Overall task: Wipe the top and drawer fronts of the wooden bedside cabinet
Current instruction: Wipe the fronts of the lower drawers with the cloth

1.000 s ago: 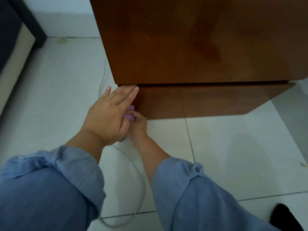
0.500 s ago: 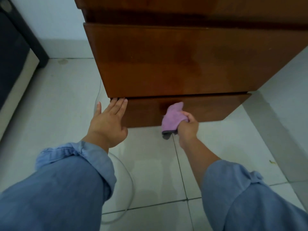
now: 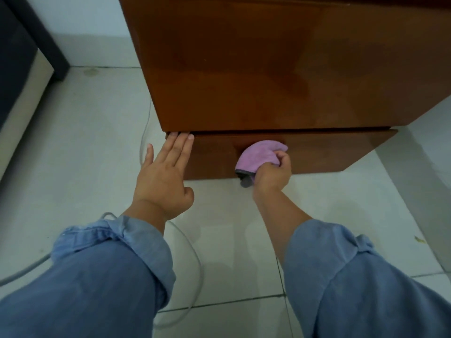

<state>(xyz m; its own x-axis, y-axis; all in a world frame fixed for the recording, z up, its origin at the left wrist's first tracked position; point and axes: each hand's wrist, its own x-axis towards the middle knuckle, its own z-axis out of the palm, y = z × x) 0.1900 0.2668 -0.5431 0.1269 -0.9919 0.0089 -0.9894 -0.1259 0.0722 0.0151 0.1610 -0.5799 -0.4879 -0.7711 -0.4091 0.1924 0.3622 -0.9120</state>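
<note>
The wooden bedside cabinet [image 3: 268, 69] fills the upper part of the head view, its glossy brown drawer front facing me. Below it runs the lowest drawer front [image 3: 329, 152], just above the floor. My right hand [image 3: 272, 175] grips a bunched purple cloth [image 3: 258, 156] and presses it against the middle of that lowest front. My left hand [image 3: 162, 176] lies flat with fingers straight, its fingertips on the left end of the same front, at the gap under the drawer above. The cabinet top is out of view.
A pale cable [image 3: 192, 259] loops over the white tiled floor [image 3: 85, 142] under my left arm and runs up beside the cabinet's left edge. Dark furniture with a light panel [image 3: 22, 76] stands at far left. A white wall [image 3: 434, 132] rises at right.
My right hand came out from under the left hand and moved right along the lowest drawer front with the cloth. The left hand stayed at the left end. The camera view shifted.
</note>
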